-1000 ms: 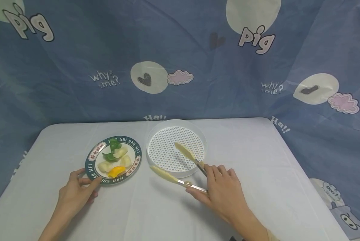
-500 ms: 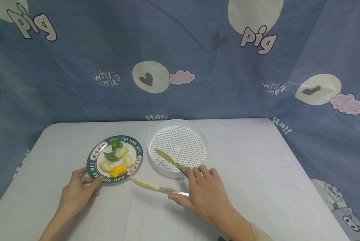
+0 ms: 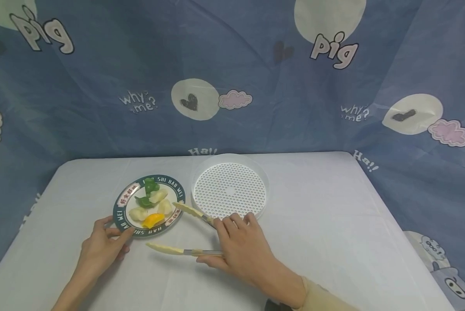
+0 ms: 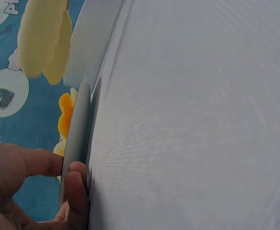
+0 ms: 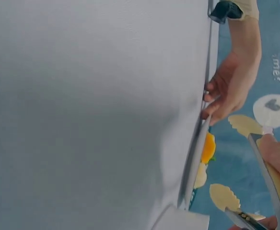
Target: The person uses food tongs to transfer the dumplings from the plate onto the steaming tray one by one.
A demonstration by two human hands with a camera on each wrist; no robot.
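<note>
The right hand (image 3: 244, 252) and its tongs (image 3: 193, 252) have swung left since the earlier frames, from over the white perforated tray (image 3: 230, 190) toward the plate (image 3: 120, 214), which lies beside that tray on its left. The right hand is curled round the tongs, whose arms are spread wide; one yellow tip overlaps the plate's right rim from above, the other stands nearer the person. The left hand (image 3: 102, 250) pinches the plate's near-left rim, thumb on top, fingers below. On the plate sit green pieces (image 3: 143, 202), pale pieces (image 3: 138, 213) and an orange piece (image 3: 153, 220). A white cloth (image 3: 325, 216) covers the table, faintly creased; behind it hangs a blue sheet (image 3: 255, 134) printed with clouds, hearts and "pig". The right fingers hide part of the tongs, the tray's near edge is partly covered, and a dark object (image 3: 275, 305) is cut off below. The wrist views show the plate edge-on, so the tips seem clear of the food, though contact is hard to judge.
</note>
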